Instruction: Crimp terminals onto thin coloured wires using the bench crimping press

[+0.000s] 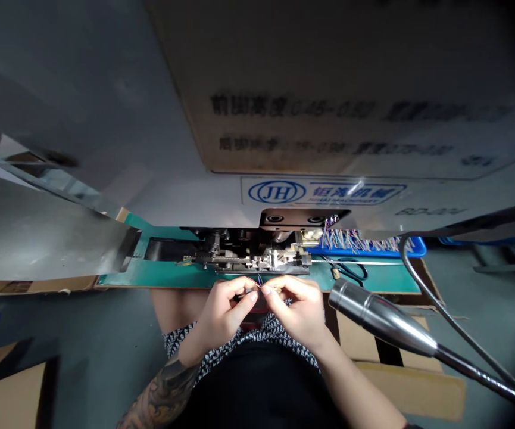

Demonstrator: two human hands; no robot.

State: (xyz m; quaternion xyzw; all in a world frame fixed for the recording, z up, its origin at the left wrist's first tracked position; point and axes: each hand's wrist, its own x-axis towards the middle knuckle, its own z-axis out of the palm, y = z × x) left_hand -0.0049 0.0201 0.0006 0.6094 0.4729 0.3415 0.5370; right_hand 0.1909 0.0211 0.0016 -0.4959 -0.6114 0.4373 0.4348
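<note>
Thin coloured wires (259, 280), some blue and red, show between my two hands just in front of the machine. My left hand (224, 310) pinches them between thumb and forefinger. My right hand (299, 307) is closed too, its thumb and fingertips meeting at the wires from the other side. The wire ends inside my fingers are hidden. Right beyond my fingertips lies the metal feed and crimping part (275, 259) of the machine, close to both hands but apart from them.
The grey machine housing (172, 179) hangs over the green tabletop (382, 280). At the back right, a blue tray (418, 245) holds many coloured wires. A metal lamp (382, 319) on a flexible neck reaches in from the right. Cardboard (413, 387) lies below.
</note>
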